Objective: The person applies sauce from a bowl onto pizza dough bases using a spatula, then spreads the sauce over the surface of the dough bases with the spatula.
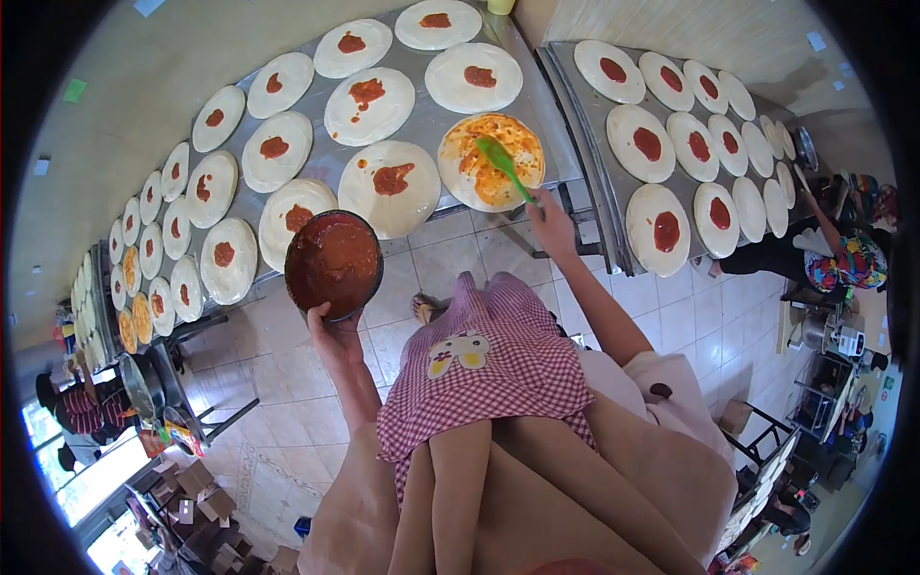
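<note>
My left hand grips the rim of a dark bowl with red sauce in it. The bowl is held in front of the table edge, over the floor. In my right hand is the handle of a green spatula. Its blade lies on a flat round of dough, whose top is smeared with orange-red sauce. Just left of it, another dough round carries a single dollop of sauce. More rounds with unspread dollops lie behind.
A metal table holds several rows of dough rounds, a few at the far left smeared. To the right, a second table bears more rounds. A person in a colourful top stands beyond it. Cardboard boxes are piled at lower left.
</note>
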Demonstrator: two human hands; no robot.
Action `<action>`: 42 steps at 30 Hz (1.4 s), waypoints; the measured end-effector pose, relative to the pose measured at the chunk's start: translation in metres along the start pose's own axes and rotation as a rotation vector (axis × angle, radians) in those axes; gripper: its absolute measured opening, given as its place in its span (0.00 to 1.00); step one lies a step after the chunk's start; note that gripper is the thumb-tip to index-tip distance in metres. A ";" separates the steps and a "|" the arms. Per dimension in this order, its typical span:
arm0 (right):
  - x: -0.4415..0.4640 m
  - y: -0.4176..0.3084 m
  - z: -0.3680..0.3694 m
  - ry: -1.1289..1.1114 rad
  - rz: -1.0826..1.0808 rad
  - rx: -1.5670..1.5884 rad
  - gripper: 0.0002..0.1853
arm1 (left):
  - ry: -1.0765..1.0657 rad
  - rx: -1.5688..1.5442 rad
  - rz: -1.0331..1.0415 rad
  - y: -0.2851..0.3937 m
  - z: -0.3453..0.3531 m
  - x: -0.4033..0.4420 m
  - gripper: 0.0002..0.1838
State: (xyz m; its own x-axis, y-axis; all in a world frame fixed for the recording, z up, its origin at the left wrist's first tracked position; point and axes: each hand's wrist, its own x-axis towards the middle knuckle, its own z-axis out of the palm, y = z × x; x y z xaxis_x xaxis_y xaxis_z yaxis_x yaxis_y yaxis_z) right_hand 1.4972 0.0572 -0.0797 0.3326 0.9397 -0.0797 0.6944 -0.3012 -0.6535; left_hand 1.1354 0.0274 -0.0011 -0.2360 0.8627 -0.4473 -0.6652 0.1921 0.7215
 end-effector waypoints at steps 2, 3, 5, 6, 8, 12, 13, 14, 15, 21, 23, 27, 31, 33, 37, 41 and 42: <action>0.012 -0.011 0.004 -0.109 -0.062 -0.109 0.14 | -0.007 -0.002 0.008 0.000 -0.001 0.000 0.33; 0.007 -0.015 -0.002 -0.140 -0.103 -0.176 0.14 | -0.003 0.000 0.016 0.000 0.000 0.001 0.33; -0.009 -0.022 -0.019 -0.203 -0.189 -0.311 0.14 | 0.008 -0.001 0.031 -0.001 -0.001 -0.001 0.33; -0.015 -0.014 -0.026 -0.149 -0.193 -0.339 0.14 | 0.012 -0.003 0.038 -0.001 -0.001 -0.003 0.33; -0.020 0.008 -0.045 -0.043 -0.207 -0.395 0.15 | 0.019 -0.017 0.043 -0.001 -0.004 -0.004 0.33; -0.007 -0.006 -0.064 -0.058 -0.172 -0.334 0.15 | 0.041 -0.038 0.035 -0.003 -0.013 -0.005 0.33; -0.005 -0.012 -0.055 -0.106 -0.207 -0.321 0.15 | 0.049 -0.037 0.036 -0.003 -0.012 -0.005 0.33; -0.004 -0.015 -0.049 -0.154 -0.240 -0.307 0.15 | 0.053 -0.036 0.040 -0.004 -0.012 -0.006 0.33; -0.005 -0.012 -0.044 -0.175 -0.265 -0.317 0.15 | 0.058 -0.034 0.042 -0.004 -0.011 -0.006 0.33; -0.022 0.025 -0.081 -0.148 -0.294 -0.397 0.16 | 0.081 -0.040 0.069 -0.004 -0.003 -0.014 0.33; -0.024 0.019 -0.114 -0.129 -0.182 -0.492 0.16 | 0.083 -0.049 0.061 -0.005 -0.002 -0.015 0.33; -0.010 0.014 -0.092 -0.107 -0.316 -0.313 0.16 | 0.086 -0.036 0.057 -0.011 -0.002 -0.014 0.34; -0.008 0.036 -0.085 -0.175 -0.471 -0.345 0.15 | 0.075 -0.050 0.055 -0.008 -0.003 -0.014 0.34; -0.009 0.049 -0.106 -0.190 -0.378 -0.409 0.14 | 0.104 -0.059 0.079 -0.005 0.000 -0.017 0.33; 0.002 0.034 -0.109 -0.152 -0.269 -0.394 0.14 | 0.126 -0.068 0.078 -0.002 -0.006 -0.015 0.33; 0.035 0.014 -0.051 -0.039 -0.569 -0.263 0.15 | 0.125 -0.059 0.079 0.004 -0.008 -0.009 0.32; 0.045 0.015 -0.039 -0.028 -0.564 -0.292 0.15 | 0.123 -0.056 0.086 0.006 -0.007 -0.008 0.32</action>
State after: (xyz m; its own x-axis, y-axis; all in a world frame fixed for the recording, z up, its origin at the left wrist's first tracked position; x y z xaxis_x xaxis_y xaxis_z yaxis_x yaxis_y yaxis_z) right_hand 1.5476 0.0891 -0.0631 -0.1494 0.9694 0.1950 0.9046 0.2136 -0.3688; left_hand 1.1283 0.0185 0.0030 -0.3766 0.8105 -0.4487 -0.6765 0.0903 0.7309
